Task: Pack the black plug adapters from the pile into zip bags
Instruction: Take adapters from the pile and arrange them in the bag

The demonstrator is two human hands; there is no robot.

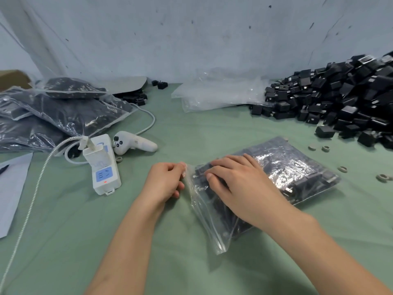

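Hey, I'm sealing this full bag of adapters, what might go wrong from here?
1. The bag looks stuffed. With only the left hand pinching one corner of its mouth, the zip may close unevenly and adapters could slip out.
2. Metal prongs show against the thin plastic. If the right hand presses down hard, they might puncture it.
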